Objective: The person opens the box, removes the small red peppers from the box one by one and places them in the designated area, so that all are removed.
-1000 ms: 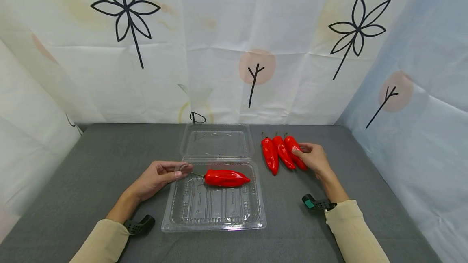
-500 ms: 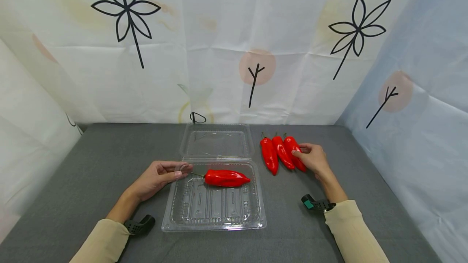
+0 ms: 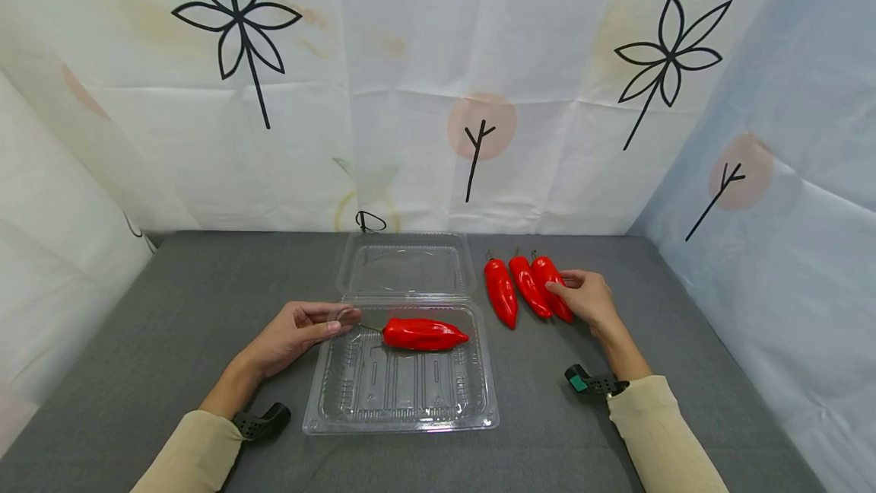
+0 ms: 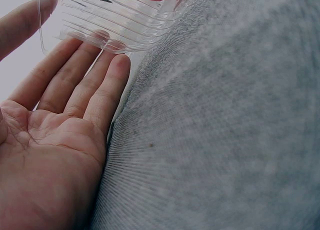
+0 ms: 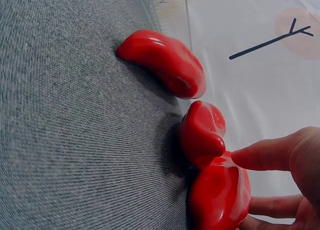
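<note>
My left hand (image 3: 290,335) lightly holds the left corner of an open clear plastic clamshell container (image 3: 404,421); in the left wrist view its thumb is at the flange and its long, nearly straight fingers (image 4: 102,82) meet the outer wall. One red pepper (image 3: 424,334) lies crosswise inside the base, stem to the left. Right of the container, my right hand (image 3: 590,299) grips the rightmost pepper (image 3: 550,280), thumb on its near side, fingers behind. Beside it lie a middle pepper (image 3: 527,284) and a left pepper (image 3: 501,294), the latter standing a little apart.
The container's lid (image 3: 405,265) lies flipped back toward the rear of the grey cloth-covered table (image 3: 226,280). A white patterned curtain (image 3: 411,97) closes off the back, with more fabric at both sides. Each wrist wears a dark strap (image 3: 263,423).
The left pepper has slid slightly left, widening its gap from the middle one. The right pair also shifted a touch left early on. Both hands have stayed nearly still.
</note>
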Demonstrator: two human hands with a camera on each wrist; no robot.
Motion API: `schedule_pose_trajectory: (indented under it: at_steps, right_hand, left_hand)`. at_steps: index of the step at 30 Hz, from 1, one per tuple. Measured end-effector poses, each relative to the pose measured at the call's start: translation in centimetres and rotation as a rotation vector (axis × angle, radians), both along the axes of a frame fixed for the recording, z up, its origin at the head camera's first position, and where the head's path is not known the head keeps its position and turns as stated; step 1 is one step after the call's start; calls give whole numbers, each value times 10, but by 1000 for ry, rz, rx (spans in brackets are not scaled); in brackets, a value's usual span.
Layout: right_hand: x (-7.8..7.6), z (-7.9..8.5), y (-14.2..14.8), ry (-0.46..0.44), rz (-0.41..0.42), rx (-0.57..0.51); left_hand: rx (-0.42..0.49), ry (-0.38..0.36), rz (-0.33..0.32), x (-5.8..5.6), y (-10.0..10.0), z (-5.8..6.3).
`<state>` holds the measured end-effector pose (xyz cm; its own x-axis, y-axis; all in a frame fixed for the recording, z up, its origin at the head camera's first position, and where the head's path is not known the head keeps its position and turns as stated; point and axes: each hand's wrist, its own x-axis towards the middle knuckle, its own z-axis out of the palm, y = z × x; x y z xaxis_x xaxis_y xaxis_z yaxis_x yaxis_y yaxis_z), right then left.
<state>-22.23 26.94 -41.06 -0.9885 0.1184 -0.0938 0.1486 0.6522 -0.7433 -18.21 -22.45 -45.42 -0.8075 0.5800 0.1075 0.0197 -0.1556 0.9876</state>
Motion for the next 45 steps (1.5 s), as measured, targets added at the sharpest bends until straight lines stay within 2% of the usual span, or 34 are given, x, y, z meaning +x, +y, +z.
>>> schedule_pose_trajectory:
  at_steps: [16,36,45]
  right_hand:
    - [-1,0,-2,-10,-4,16]
    - [1,0,-4,3,49,16]
    - [2,3,-2,-17,23,-20]
  left_hand:
    - [-4,8,-1,0,0,0]
    - [-8,11,3,0,0,-1]
    - [-3,10,0,0,0,-1]
